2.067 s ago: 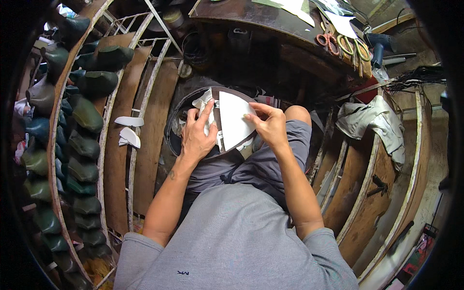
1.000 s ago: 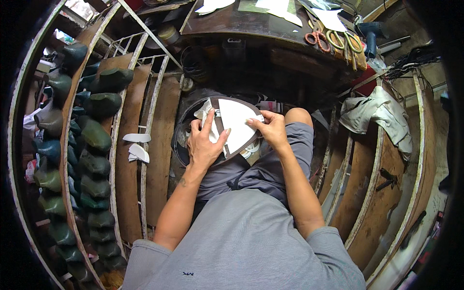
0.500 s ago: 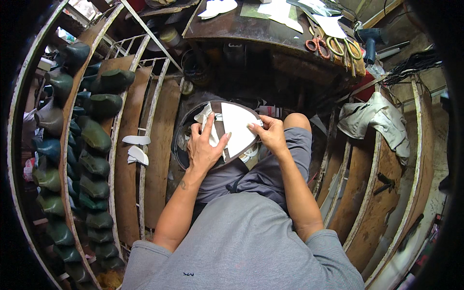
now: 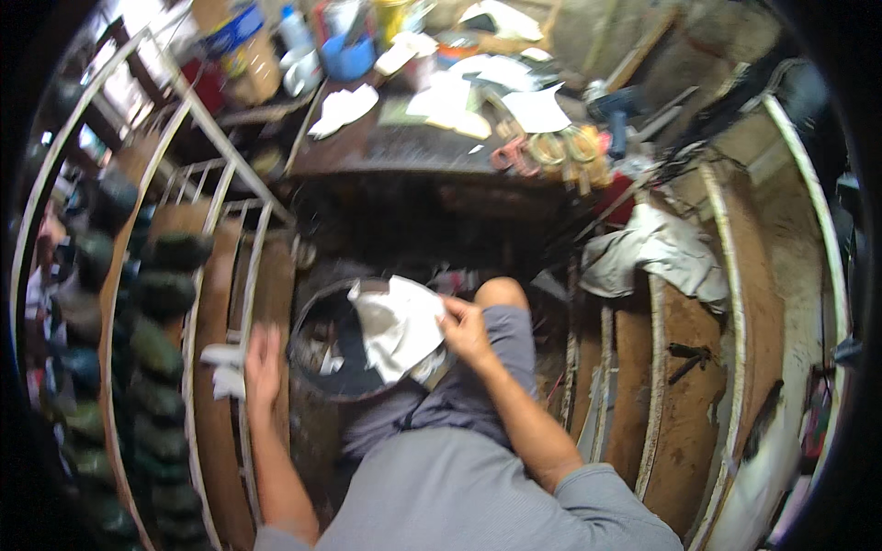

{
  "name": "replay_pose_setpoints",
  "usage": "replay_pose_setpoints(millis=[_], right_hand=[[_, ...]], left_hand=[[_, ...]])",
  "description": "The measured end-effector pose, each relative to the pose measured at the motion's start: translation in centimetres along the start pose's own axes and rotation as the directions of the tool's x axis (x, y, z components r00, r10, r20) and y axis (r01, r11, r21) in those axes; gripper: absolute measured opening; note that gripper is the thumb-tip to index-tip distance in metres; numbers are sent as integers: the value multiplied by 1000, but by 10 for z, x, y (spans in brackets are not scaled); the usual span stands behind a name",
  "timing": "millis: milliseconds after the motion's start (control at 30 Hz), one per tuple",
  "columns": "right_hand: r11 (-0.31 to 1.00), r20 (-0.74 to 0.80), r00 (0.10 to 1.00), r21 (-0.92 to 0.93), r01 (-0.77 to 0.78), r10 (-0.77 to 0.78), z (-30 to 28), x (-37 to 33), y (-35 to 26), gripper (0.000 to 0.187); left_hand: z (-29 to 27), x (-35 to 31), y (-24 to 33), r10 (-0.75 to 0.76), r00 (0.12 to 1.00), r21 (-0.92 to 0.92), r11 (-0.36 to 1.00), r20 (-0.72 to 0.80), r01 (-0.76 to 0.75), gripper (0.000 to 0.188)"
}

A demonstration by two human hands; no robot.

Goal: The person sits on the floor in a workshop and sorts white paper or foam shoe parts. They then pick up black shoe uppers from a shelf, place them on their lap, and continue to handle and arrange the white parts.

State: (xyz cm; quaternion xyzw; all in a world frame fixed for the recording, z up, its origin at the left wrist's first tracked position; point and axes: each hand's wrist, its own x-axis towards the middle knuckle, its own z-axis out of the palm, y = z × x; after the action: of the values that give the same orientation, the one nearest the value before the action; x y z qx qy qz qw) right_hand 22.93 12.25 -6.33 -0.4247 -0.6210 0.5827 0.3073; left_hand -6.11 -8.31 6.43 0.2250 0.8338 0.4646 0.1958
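- Racks (image 4: 213, 303) flanked us; cluttered tabletop (image 4: 340, 161) ahead.
- Our left hand (image 4: 264, 367) had moved off the tub (image 4: 323, 392) to beside white cutouts (image 4: 228, 381), fingers blurred, straight, apparently empty.
- That left our right hand (image 4: 469, 332) alone pinching the white sheet (image 4: 400, 331), its creased span over the tub's right part.

The head view looks steeply down and forward from above the grey shirt (image 4: 459, 496), which fills the lower edge, with the lap (image 4: 459, 397) just beyond. The left hand (image 4: 264, 363) and right hand (image 4: 467, 331) sit at middle distance, the worktop (image 4: 404, 149) farther off across the top. The wide fisheye takes in the left rack (image 4: 216, 326) and right rack (image 4: 684, 409), bends straight edges and ends in a dark round rim; blur softens the left side.
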Motion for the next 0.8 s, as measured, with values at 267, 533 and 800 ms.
replay_pose_setpoints(millis=[267, 533, 800], right_hand=[[975, -321, 946, 190, 116, -50, -59, -8, 0, 32], [911, -576, 811, 273, 309, -103, -131, -50, -14, 31], [894, -687, 717, 243, 377, -115, -156, -91, 59, 30]], left_hand=[[7, -28, -21, 199, 864, -678, 708, 462, 200, 41], [39, -70, 299, 930, 318, -555, 365, 184, -747, 51], [99, -253, 576, 924, -204, -644, -372, -322, -668, 46]])
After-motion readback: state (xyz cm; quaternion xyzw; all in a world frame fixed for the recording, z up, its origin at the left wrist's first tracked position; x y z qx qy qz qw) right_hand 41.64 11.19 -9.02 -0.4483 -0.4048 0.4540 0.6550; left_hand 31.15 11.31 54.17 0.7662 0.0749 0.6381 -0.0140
